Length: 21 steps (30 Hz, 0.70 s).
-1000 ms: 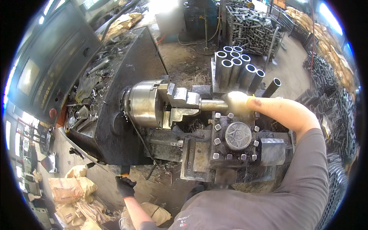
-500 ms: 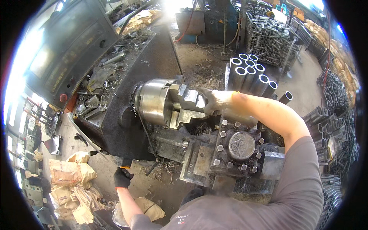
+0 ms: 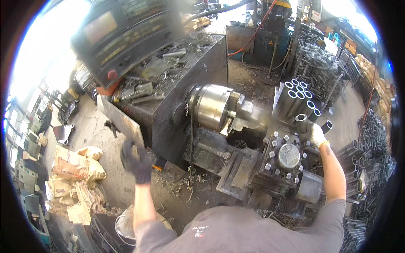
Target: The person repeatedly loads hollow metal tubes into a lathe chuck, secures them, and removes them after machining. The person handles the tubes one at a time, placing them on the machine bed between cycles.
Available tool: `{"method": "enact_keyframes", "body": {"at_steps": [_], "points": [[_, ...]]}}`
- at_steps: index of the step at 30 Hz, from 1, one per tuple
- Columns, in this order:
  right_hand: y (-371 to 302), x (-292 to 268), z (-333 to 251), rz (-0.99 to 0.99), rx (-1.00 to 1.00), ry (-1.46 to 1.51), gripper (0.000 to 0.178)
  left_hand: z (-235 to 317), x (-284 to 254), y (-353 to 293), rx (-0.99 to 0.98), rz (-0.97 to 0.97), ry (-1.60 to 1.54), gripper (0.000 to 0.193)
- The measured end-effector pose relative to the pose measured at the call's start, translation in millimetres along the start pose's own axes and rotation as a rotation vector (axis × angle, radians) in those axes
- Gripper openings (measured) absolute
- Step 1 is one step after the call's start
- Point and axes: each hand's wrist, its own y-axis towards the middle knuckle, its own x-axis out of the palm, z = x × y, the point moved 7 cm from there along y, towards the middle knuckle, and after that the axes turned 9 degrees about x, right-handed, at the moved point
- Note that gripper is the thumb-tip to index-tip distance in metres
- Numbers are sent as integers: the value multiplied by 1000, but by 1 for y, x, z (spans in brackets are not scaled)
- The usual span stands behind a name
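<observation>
Our right hand (image 3: 314,134), in a pale work glove, is closed around a short grey steel tube (image 3: 301,119) just right of the shiny round steel lathe chuck (image 3: 213,106), above the bolted tool post (image 3: 288,157). Our left hand (image 3: 136,159), in a dark glove, hangs half-curled and holding nothing, well left of the chuck. We judge this as swapping a piece at the chuck; next, the tube must travel cleanly between chuck and the upright tube stack (image 3: 297,99) behind.
</observation>
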Motion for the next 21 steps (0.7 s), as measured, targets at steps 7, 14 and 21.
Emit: {"method": "enact_keyframes", "body": {"at_steps": [7,14,21], "points": [[-120,-95,3,541,176,330,34,-14,151,239,-10,-475,248,65],[-289,-116,-43,584,-144,701,28,10,149,230,38,-382,50,68],[-331,-15,-132,49,-727,732,39,230,0,-31,-53,-1151,-1268,65]]}}
